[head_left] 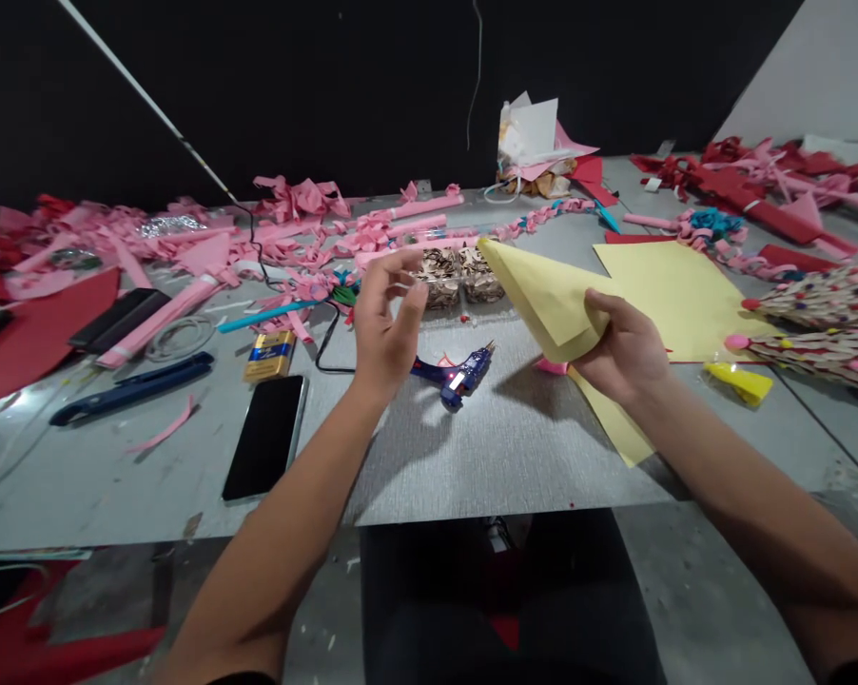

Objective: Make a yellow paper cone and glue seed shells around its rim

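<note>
Yellow paper hid the right hand's fingers

The yellow paper cone (pixel 543 290) hung above the grey table (pixel 429 476), gripped near its wide end by the right hand (pixel 625 347). The thumb pressed on the near face; the other fingers were mostly out of sight behind the paper. The left hand (pixel 386 323) was raised opposite the tip — fingers bent and parted, well apart from the cone.

Below and between the hands lay a blue glue gun (pixel 461 378), its black cord (pixel 320 352) partly covered by the left wrist. The left fingers overlapped a clear box (pixel 460 278) of brown-and-white pieces, perhaps thin shavings, though too small to tell.

The right forearm crossed a yellow strip (pixel 618 428), and a pink scrap (pixel 552 366) peeked from under the cone. At the right — cut off by the frame's edge — two dotted, pale cones (pixel 821 354) lay beside a flat yellow sheet (pixel 686 304).
</note>
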Demonstrator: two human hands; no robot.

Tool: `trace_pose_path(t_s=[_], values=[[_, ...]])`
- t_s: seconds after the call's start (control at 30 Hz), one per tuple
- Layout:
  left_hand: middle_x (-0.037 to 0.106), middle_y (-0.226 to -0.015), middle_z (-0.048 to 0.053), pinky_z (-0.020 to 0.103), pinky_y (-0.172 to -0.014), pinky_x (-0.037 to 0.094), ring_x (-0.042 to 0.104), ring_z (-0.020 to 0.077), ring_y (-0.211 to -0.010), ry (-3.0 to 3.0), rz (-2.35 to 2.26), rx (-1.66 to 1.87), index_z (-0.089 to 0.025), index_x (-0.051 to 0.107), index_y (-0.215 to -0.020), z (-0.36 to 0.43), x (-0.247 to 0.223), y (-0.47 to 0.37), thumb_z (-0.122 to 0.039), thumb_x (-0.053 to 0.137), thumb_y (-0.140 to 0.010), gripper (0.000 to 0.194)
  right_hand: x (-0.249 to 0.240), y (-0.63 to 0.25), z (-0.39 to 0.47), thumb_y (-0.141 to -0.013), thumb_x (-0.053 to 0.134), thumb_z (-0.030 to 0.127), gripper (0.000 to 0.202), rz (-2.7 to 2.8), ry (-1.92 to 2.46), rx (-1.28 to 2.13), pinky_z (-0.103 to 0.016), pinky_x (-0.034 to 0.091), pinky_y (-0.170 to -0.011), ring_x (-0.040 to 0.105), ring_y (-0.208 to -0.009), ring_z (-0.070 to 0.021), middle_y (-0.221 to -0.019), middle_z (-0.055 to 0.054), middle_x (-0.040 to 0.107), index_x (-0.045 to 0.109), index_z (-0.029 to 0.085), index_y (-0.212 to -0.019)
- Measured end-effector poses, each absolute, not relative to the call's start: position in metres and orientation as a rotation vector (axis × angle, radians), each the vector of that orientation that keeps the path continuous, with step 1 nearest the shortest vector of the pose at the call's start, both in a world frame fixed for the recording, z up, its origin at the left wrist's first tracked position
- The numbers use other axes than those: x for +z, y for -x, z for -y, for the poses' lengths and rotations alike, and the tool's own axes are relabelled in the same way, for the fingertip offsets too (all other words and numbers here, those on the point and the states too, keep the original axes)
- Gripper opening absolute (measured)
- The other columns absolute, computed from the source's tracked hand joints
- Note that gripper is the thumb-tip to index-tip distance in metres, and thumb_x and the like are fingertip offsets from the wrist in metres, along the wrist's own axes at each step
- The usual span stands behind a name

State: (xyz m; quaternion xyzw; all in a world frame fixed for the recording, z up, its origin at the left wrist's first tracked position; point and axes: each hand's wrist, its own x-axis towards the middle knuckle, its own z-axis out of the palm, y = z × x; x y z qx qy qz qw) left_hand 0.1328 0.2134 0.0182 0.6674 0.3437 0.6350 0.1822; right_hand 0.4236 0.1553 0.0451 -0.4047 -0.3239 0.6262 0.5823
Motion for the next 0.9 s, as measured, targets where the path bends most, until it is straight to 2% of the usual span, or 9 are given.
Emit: trace_pose_path(t_s=[0.1,0.2,0.33,0.43,0.57,0.73,0.9], values=[[0.075,-0.124,0.007,0.038,-0.093,0.063,0.072,0.0237,-0.109,-1.804,-0.875,1.618,-0.033,0.077,-0.132,-0.220,0.011,-0.137,-0.065,0.077,-0.100,0.045,0.045,-0.425,-0.156,-0.086,0.087,0.043,0.039,0.770,0.988,1.534,-0.053,0.071,-0.111,0.074,-0.142,-0.0384,-0.132,-0.010,0.087,0.077,0.029,-0.121],[0.076,-0.118,0.007,0.036,-0.087,0.066,0.073,0.0209,-0.101,-1.750,-0.729,1.504,-0.032,0.077,-0.133,-0.217,0.010,-0.143,-0.064,0.083,-0.097,0.049,0.040,-0.424,-0.155,-0.085,0.088,0.045,0.047,0.744,1.038,1.611,-0.055,0.074,-0.102,0.081,-0.128,-0.0405,-0.123,-0.013,0.088,0.076,0.024,-0.125],[0.076,-0.104,0.004,0.033,-0.079,0.066,0.072,0.0172,-0.089,-1.729,-0.626,1.540,-0.029,0.080,-0.124,-0.207,0.017,-0.150,-0.057,0.088,-0.097,0.039,0.031,-0.423,-0.155,-0.084,0.089,0.046,0.052,0.742,1.063,1.655,-0.053,0.075,-0.099,0.085,-0.118,-0.0392,-0.111,-0.011,0.089,0.077,0.023,-0.129],[0.077,-0.104,0.004,0.031,-0.072,0.064,0.072,0.0148,-0.083,-1.716,-0.622,1.632,-0.027,0.081,-0.113,-0.203,0.022,-0.150,-0.053,0.091,-0.097,0.032,0.029,-0.422,-0.154,-0.084,0.090,0.045,0.050,0.756,1.056,1.657,-0.052,0.075,-0.099,0.085,-0.118,-0.0389,-0.109,-0.011,0.089,0.077,0.023,-0.127],[0.079,-0.103,0.004,0.031,-0.073,0.065,0.073,0.0141,-0.081,-1.722,-0.672,1.640,-0.025,0.080,-0.106,-0.202,0.025,-0.148,-0.054,0.092,-0.095,0.033,0.038,-0.421,-0.150,-0.079,0.092,0.045,0.048,0.691,1.091,1.651,-0.052,0.073,-0.102,0.084,-0.119,-0.0394,-0.108,-0.012,0.089,0.079,0.024,-0.120],[0.079,-0.095,0.002,0.024,-0.067,0.060,0.072,0.0102,-0.075,-1.704,-0.530,1.631,-0.026,0.084,-0.102,-0.201,0.027,-0.152,-0.039,0.095,-0.096,0.018,0.046,-0.422,-0.142,-0.081,0.082,0.048,0.051,0.679,0.915,1.738,-0.056,0.070,-0.100,0.083,-0.123,-0.0437,-0.110,-0.016,0.090,0.080,0.022,-0.124],[0.080,-0.092,0.001,0.018,-0.068,0.060,0.072,0.0080,-0.076,-1.677,-0.502,1.623,-0.025,0.087,-0.102,-0.200,0.025,-0.157,-0.032,0.096,-0.094,0.014,0.039,-0.425,-0.141,-0.070,0.084,0.054,0.063,0.854,0.618,1.765,-0.061,0.069,-0.102,0.082,-0.125,-0.0460,-0.117,-0.012,0.089,0.080,0.026,-0.126]])
